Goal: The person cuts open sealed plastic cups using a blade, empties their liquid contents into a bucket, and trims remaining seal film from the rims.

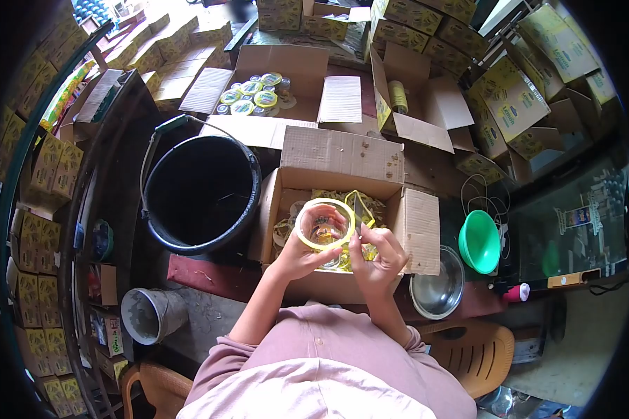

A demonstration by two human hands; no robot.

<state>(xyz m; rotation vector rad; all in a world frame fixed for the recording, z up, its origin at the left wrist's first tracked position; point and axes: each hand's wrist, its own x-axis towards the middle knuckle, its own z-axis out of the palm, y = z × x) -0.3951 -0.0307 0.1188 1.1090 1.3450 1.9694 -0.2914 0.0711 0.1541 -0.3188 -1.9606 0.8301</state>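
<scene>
My left hand (299,255) is wrapped round a clear, round plastic piece with a yellow rim (353,227), its open side turned up towards me. My fingers show through it. My right hand (379,262) is closed in a pinch at the rim's right side, on a thin, grey, blade-like tool (358,209). A loop of yellow strip (369,215) stands out beside the tool; whether it is joined to the rim I cannot tell. Both hands are above an open cardboard box (421,234) holding many yellow and clear plastic scraps (321,195).
A black bucket (157,241) stands left of the box. Behind is a carton (279,59) of yellow-lidded round items (251,87). To the right are a green bowl (479,241) and a metal bowl (437,286). A grey bucket (150,318) stands lower left.
</scene>
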